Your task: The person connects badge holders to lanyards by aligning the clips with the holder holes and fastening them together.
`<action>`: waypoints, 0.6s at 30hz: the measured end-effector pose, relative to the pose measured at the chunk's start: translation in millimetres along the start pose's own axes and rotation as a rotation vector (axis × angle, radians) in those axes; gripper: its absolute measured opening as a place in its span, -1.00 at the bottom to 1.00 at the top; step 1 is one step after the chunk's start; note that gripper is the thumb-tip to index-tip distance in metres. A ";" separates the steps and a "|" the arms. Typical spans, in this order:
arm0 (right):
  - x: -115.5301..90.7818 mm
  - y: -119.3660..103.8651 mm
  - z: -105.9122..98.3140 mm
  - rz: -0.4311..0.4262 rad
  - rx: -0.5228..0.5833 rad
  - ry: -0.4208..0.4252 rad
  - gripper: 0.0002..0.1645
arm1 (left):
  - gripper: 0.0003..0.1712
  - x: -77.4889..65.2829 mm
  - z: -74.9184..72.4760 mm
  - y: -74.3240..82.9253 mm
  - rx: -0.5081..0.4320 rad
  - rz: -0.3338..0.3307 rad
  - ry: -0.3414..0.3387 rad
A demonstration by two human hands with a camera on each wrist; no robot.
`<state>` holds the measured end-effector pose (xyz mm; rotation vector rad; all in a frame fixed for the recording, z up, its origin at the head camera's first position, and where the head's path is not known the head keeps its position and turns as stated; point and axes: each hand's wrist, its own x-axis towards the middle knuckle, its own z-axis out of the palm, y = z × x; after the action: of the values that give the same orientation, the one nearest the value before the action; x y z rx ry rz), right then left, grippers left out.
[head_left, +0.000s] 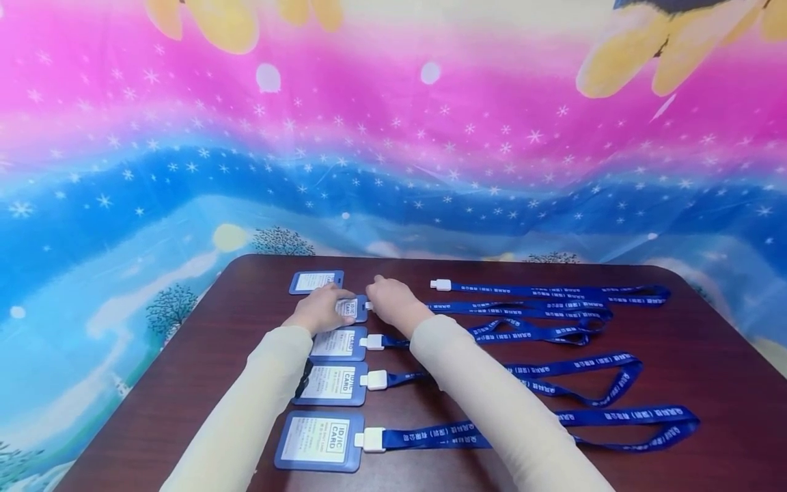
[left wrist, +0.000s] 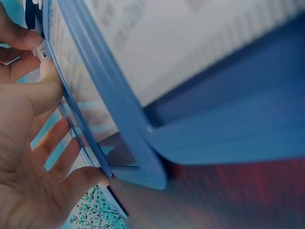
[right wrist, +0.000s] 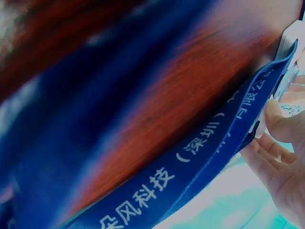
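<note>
My left hand [head_left: 320, 309] grips a blue-framed ID badge holder [head_left: 352, 309], second from the back in the row; in the left wrist view its thumb lies along the holder's edge. Right beside it, my right hand [head_left: 396, 301] pinches the white clip [head_left: 369, 307] of a dark blue lanyard [head_left: 467, 309]. That clip meets the slotted end of the holder; whether it is hooked in cannot be made out. Behind the left hand lies another badge holder [head_left: 315, 281], apart from the white-clipped lanyard [head_left: 553, 292] at the back.
Three badge holders lie nearer on the dark wooden table [head_left: 203, 383], their slotted ends against white clips: one close to the hands [head_left: 341, 344], a middle one [head_left: 337, 383] and the front one [head_left: 320, 441]. Their lanyards stretch rightward under my right forearm. A printed cloth [head_left: 393, 137] hangs behind.
</note>
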<state>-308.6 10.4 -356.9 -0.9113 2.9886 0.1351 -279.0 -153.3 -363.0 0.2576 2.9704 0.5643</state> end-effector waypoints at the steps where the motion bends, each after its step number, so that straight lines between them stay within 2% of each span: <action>1: 0.0 -0.2 0.4 -0.002 0.003 0.000 -0.61 | -0.37 0.1 0.6 0.0 0.005 0.003 0.001; 11: 2.7 -3.7 3.6 -0.005 0.011 0.018 -0.62 | -0.35 -0.2 4.5 -2.6 0.016 0.020 0.015; 18: 3.3 -5.7 4.5 -0.002 0.029 0.034 -0.68 | -0.37 -2.1 5.1 1.6 0.015 0.017 0.035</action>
<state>-308.2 4.3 -362.0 -0.9230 3.0120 0.0773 -276.0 -150.3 -366.9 0.2770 3.0098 0.5541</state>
